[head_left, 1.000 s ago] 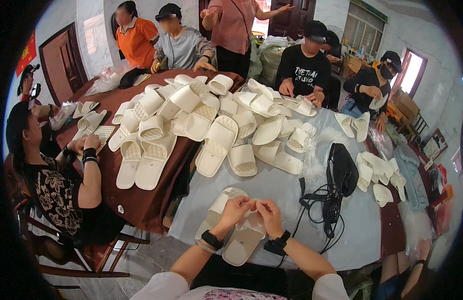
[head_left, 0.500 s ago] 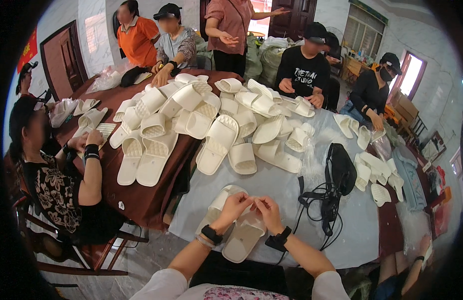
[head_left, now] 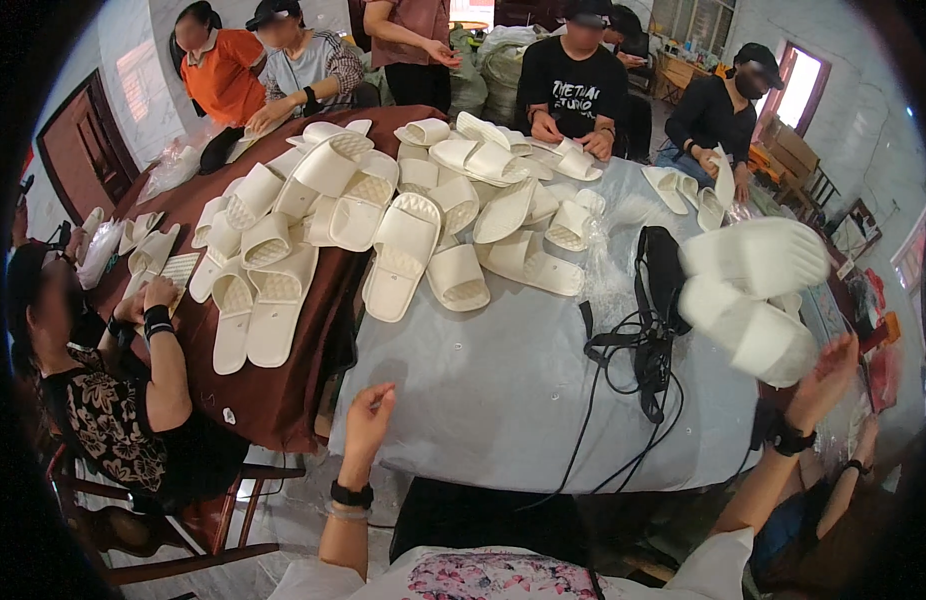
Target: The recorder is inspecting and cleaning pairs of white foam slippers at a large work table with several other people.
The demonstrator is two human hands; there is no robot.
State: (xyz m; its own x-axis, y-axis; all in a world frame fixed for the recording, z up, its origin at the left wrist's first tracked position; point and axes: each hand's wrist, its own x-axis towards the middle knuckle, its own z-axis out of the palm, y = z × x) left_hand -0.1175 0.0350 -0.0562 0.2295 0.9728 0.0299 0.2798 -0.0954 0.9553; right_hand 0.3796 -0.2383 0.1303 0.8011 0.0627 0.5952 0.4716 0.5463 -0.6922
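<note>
On the right, a pair of white slippers (head_left: 778,340) is tilted above the table's edge, slightly smeared by motion. My right hand (head_left: 828,378) is at the toe end of the lower slipper, apparently gripping it, with the fingertips partly hidden. My left hand (head_left: 368,418) is raised over the near left part of the grey table cover (head_left: 483,400). Its fingers are loosely bent and hold nothing. Past both hands lies a large heap of white slippers (head_left: 403,250), some paired, some overlapping.
A black bag (head_left: 658,275) with loose straps and cords lies right of centre, beside clear plastic wrap (head_left: 613,225). A brown cloth (head_left: 313,350) covers the left table. Co-workers sit or stand around; one on the left (head_left: 103,370) handles a slipper.
The pair of slippers has gone from in front of me to the far right with my right hand. My left hand has come away to the left. The view has shifted.
</note>
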